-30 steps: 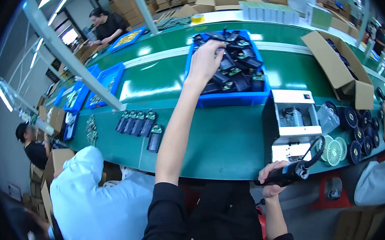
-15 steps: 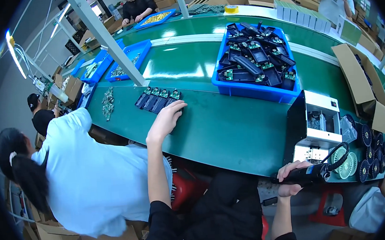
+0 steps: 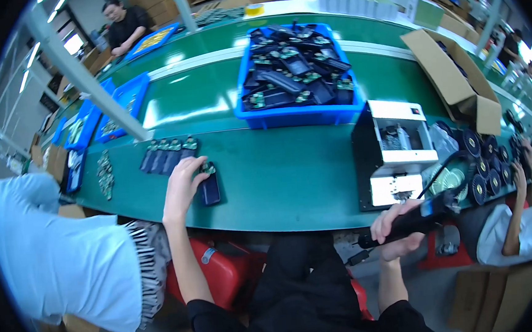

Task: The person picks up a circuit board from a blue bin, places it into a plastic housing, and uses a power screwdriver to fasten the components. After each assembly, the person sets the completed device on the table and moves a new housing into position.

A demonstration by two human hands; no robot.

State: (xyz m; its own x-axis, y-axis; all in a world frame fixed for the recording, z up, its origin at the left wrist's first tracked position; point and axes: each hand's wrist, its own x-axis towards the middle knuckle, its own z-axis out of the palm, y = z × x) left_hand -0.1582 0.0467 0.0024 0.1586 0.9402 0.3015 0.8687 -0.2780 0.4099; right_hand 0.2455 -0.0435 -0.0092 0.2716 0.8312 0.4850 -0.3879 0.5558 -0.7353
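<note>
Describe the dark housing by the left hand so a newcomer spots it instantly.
On the green bench, left of the blue bin, lies a row of dark housings. The single housing, green board at its far end, is at the left hand, right of that row. It alone sits apart, nearer the person.

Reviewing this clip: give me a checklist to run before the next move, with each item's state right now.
1. Left hand at the single dark casing: ok, fingers at its upper end.
2. Casing firmly gripped: cannot tell.
3. Green circuit board fully seated in that casing: cannot tell, too small and partly covered.
4. Black handheld tool secure in the right hand: ok, fingers wrapped around it.
5. Tool brought to the casing: not ok, they are well apart.
6. Blue bin stocked: ok, heaped with dark casings.
</note>
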